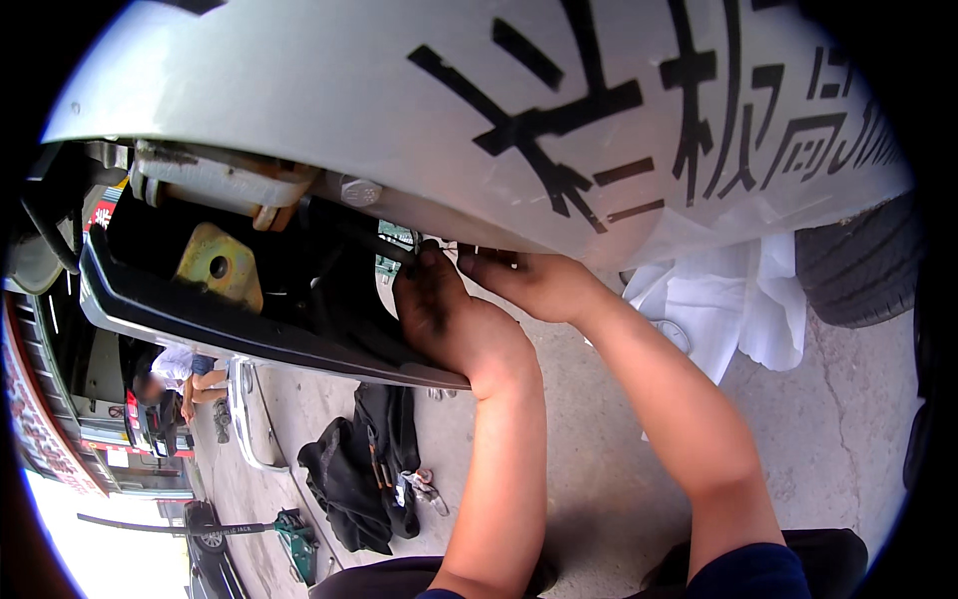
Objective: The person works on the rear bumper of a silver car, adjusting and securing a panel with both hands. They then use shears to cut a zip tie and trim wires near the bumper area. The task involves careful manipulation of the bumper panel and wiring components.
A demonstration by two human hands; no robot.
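Under the edge of a white painted vehicle panel with black lettering, both my hands work close together. My left hand, its fingers darkened with grime, is closed around the end of a black cable. Just right of it, my right hand has its fingers pinched together, with a thin wire running between the two hands. The fingertips are partly hidden in shadow. Beside my left wrist runs a long black bumper piece. A yellowish metal bracket sits behind it.
White sheeting hangs near a tyre at the right. Dark cloth with tools and gloves lies on the concrete floor. A green floor jack with a long handle stands at lower left. Another person is farther off left.
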